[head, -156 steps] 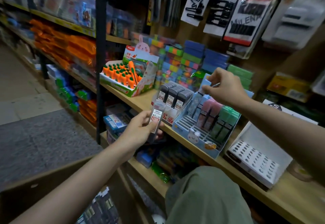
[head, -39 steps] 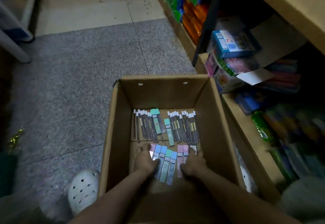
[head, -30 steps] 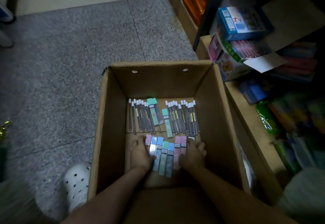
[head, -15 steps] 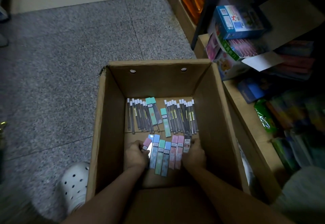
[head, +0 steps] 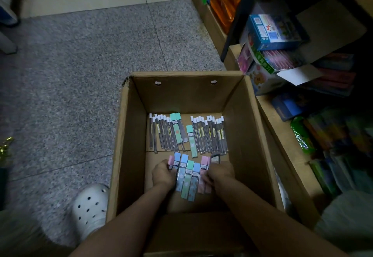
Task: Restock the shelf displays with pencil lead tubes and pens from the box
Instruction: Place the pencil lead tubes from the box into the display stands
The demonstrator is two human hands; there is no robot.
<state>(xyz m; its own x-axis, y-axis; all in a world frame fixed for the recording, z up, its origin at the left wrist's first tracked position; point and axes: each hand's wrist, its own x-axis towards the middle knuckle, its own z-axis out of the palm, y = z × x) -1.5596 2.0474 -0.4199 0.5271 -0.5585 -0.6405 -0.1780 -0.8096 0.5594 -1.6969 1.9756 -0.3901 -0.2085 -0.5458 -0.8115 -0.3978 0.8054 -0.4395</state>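
Both hands reach into the open brown cardboard box (head: 129,135) at lower centre of the frame. The left hand (head: 163,174) and right hand (head: 219,173) grip, from either side, a row of flat pastel lead tubes (head: 188,176) on the box floor. Slim clear white-capped tubes (head: 210,134) lie just above.

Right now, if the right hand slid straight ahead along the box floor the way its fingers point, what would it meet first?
Probably the right-hand bundle of clear lead tubes, lying just beyond the right hand; depth is hard to judge. Past them stands the box's far wall.
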